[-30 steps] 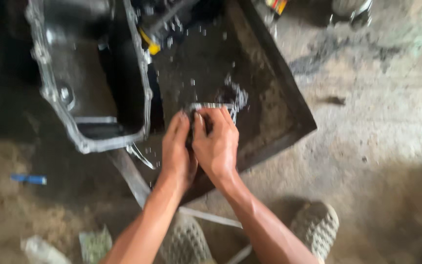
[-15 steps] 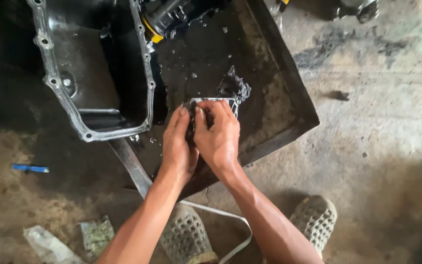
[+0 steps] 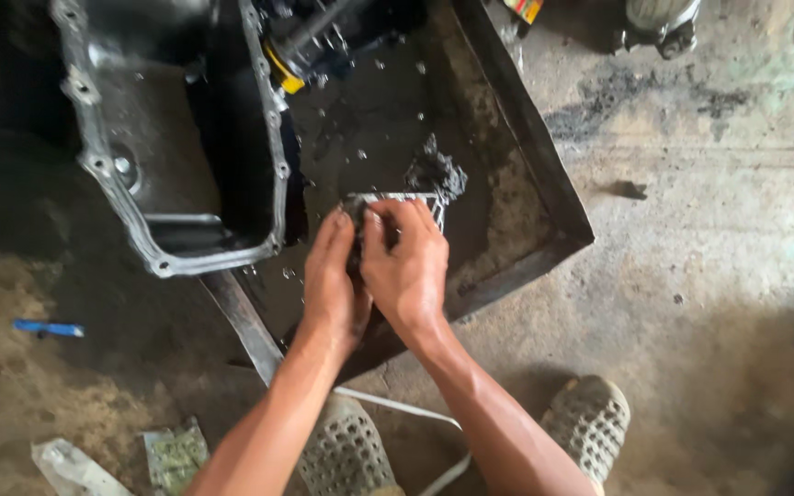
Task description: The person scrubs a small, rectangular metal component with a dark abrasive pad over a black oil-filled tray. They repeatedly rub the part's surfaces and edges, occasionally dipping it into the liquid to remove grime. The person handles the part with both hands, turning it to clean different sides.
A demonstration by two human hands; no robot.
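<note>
Gripping together, the left hand (image 3: 334,287) and right hand (image 3: 409,266) meet over a small ribbed metal part (image 3: 399,201) held above the oily floor of a dark metal tray (image 3: 544,197). Right fingers curl over the part's near edge, pressed together; left fingers lie close side by side against its left end, the thumb tucked beside the right thumb. Only the part's far rim shows past the fingertips, and a black clump of sludge (image 3: 436,172) sits just beyond it, touching or nearly so. Left of the hands, an aluminium oil pan (image 3: 103,170) with a bolt-holed flange leans over the tray's left side, its near corner close to the left knuckles, leaving a narrow gap. The tray's right wall runs diagonally from far to near, well apart from the right hand, with wet tray floor between. Its near wall passes under the wrists. Far in the tray lies a dark engine piece with a yellow cap (image 3: 284,76). Bare concrete opens wide to the right. Two perforated sandals (image 3: 590,418) rest near, and a blue stick (image 3: 46,328) lies far left.
</note>
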